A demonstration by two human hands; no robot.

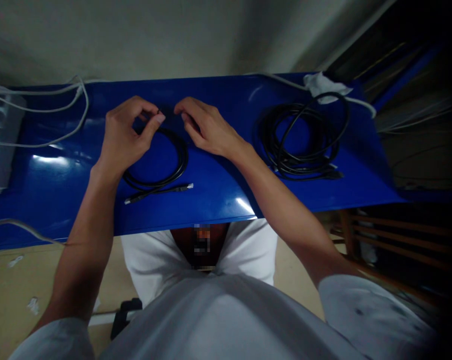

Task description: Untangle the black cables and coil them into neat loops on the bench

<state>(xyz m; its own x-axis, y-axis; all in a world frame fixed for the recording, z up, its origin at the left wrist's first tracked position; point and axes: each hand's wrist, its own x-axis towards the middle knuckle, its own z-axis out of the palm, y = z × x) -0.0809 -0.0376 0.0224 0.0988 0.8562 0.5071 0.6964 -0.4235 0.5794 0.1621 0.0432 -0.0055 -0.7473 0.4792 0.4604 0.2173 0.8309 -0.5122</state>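
Note:
A black cable (182,160) lies in a loose coil on the blue table, its two plug ends crossing at the front. At the far side of this coil, my left hand (130,130) pinches thumb and forefinger together on a small dark piece too small to name. Just right of it, my right hand (206,127) hovers with fingers curled and thumb close to the forefinger. Whatever its fingertips hold, if anything, is hidden. Between the two hands there is a narrow gap. A larger bundle of coiled black cables (304,145) rests to the right of my right forearm.
A grey power strip (4,145) with white cords (81,112) lies at the left of the blue table (218,195). Crumpled white material (325,86) sits at the back right by the wall. A wooden slatted piece (398,232) stands beyond the right edge.

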